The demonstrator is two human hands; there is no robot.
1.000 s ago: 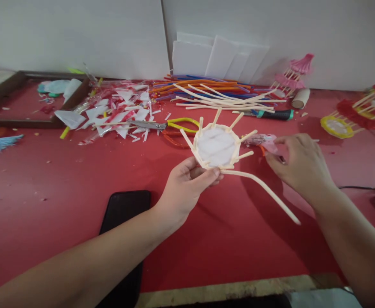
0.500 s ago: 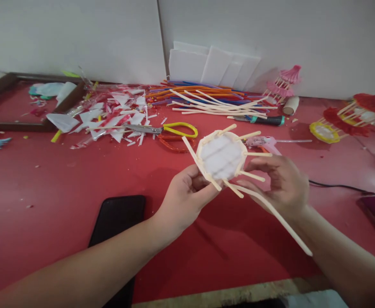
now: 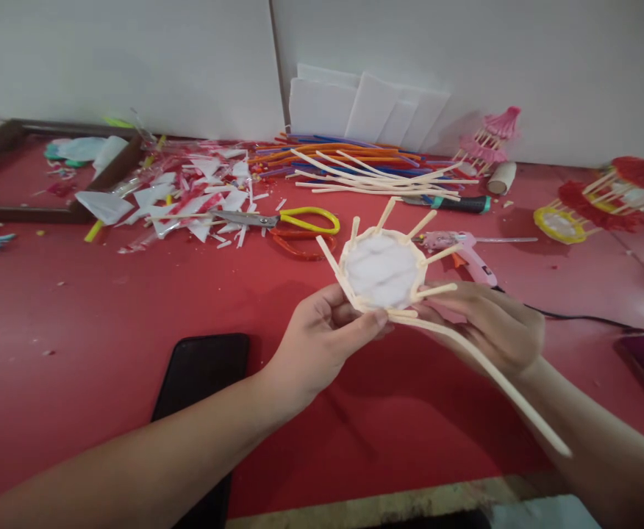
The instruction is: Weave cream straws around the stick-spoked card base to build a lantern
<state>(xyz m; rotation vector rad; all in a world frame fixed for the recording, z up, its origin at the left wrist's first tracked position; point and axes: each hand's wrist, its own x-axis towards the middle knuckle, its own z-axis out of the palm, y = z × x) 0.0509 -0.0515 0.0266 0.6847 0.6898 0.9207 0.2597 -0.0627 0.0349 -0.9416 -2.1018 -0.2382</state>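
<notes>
A round white disc [image 3: 382, 270] with a cream rim hangs above the red table, and several short cream stems stick out around it. My left hand [image 3: 327, 342] pinches its lower left edge between thumb and fingers. On the lower right, my right hand [image 3: 487, 323] is at the rim, its fingers curled behind the disc and partly hidden. From the disc's lower edge a long cream stem [image 3: 498, 378] runs down to the right, passing in front of my right hand and forearm.
Scissors [image 3: 305, 222], paper scraps [image 3: 206, 191] and cream stems [image 3: 371, 176] lie behind. A pink glue gun [image 3: 473, 257] is beyond my right hand. A black phone [image 3: 204, 371] lies left. Red and yellow model [image 3: 592, 206] stands right, near a brown frame's opposite side.
The disc has turned counterclockwise, so its short stems point more upward. My right hand has shifted slightly right, and the long stem's free end has swung right and down.
</notes>
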